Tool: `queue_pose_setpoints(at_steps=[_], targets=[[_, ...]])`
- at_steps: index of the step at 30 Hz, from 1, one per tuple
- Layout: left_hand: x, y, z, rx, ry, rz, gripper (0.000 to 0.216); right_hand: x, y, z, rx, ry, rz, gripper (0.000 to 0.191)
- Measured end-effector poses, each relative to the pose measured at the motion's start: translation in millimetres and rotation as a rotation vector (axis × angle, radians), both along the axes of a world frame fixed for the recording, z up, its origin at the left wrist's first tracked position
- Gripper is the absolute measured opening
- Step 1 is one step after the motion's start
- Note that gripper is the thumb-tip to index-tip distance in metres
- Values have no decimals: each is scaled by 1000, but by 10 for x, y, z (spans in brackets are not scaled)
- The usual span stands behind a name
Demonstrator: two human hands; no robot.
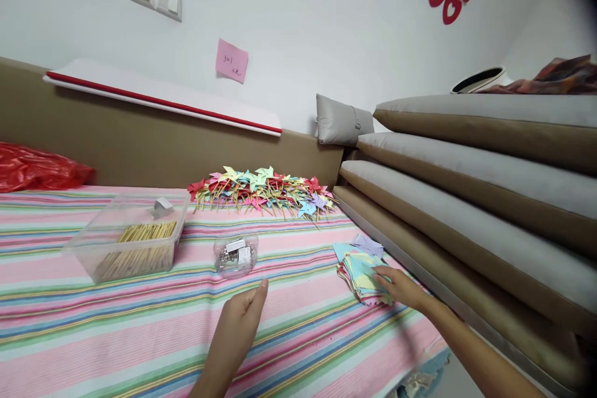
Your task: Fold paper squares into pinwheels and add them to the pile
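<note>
My right hand (pixel 402 286) reaches over a stack of coloured paper squares (pixel 357 270), its fingers stretched out and touching the top light-blue and yellow sheets. No sheet is lifted from the stack. My left hand (pixel 240 318) hovers over the striped cloth with its thumb up and fingers curled in; nothing shows in it. Just beyond it stands a small clear plastic container (pixel 236 256) of shiny metal bits with white labels. A pile of finished paper pinwheels (pixel 265 189) on thin sticks lies farther back.
At left, a clear plastic box (pixel 180 230) holds many thin wooden sticks (pixel 140 245) and a small grey piece. A red plastic bag (pixel 40 168) lies behind it. Stacked cushions (pixel 476 186) line the right side, and a padded backrest (pixel 140 149) borders the striped cloth (pixel 140 329) along the wall.
</note>
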State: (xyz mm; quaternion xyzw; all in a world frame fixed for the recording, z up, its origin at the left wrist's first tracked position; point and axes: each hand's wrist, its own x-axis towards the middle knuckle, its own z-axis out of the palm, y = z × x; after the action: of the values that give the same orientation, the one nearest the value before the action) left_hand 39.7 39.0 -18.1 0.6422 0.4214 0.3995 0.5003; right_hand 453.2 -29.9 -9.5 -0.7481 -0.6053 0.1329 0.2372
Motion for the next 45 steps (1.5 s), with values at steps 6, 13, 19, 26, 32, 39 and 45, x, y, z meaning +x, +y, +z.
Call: queue_pose_setpoints(at_steps=[6,13,19,26,32,39,45], targets=[[-23,-43,11,37,-22,-7,54,-311,66,339,244,36,-84,33],[-60,-48,50,-101,-160,100,49,-1484,327,763,407,426,87,43],[-211,-29,132,-236,-524,165,71,-2555,633,514,271,937,282,45],[-415,62,169,-267,-551,55,41,-2837,773,147,22,1194,407,37],[-316,139,51,-348,-368,138,32,-2760,732,60,-82,1115,382,37],[-200,96,-13,-325,-401,189,32,-2688,709,31,-57,1104,338,41],[-258,15,52,-370,-346,81,42,-2606,659,-5,26,1017,329,37]])
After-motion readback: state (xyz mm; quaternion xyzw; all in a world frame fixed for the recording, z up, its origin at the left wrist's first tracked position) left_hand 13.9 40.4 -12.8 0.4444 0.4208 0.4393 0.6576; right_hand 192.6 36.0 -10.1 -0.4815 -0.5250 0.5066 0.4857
